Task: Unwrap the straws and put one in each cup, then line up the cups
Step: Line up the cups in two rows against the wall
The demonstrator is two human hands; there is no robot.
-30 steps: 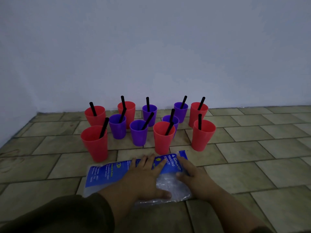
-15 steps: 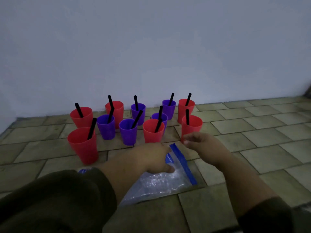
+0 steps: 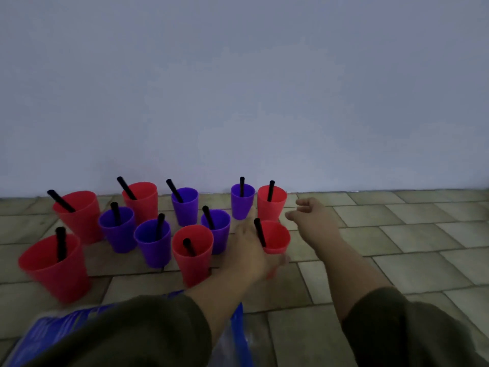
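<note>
Several red and purple cups stand clustered on the tiled floor near the wall, each with a black straw in it. My left hand (image 3: 248, 250) wraps around the front right red cup (image 3: 277, 238), with its fingers blurred at the cup's base. The black straw (image 3: 259, 231) in that cup leans left against my hand. My right hand (image 3: 315, 218) hovers with loosely spread fingers just right of the back right red cup (image 3: 272, 205), not touching it and holding nothing. A purple cup (image 3: 242, 201) stands next to that one.
A clear plastic bag with a blue label (image 3: 239, 332) lies on the floor at the bottom, mostly under my left sleeve. The grey-white wall (image 3: 238, 102) rises right behind the cups. Bare floor tiles (image 3: 397, 234) stretch to the right.
Both hands left the plastic bag and reached forward to the cups. The left hand closed on the front right red cup; the right hand moved up beside the back right red cup.
</note>
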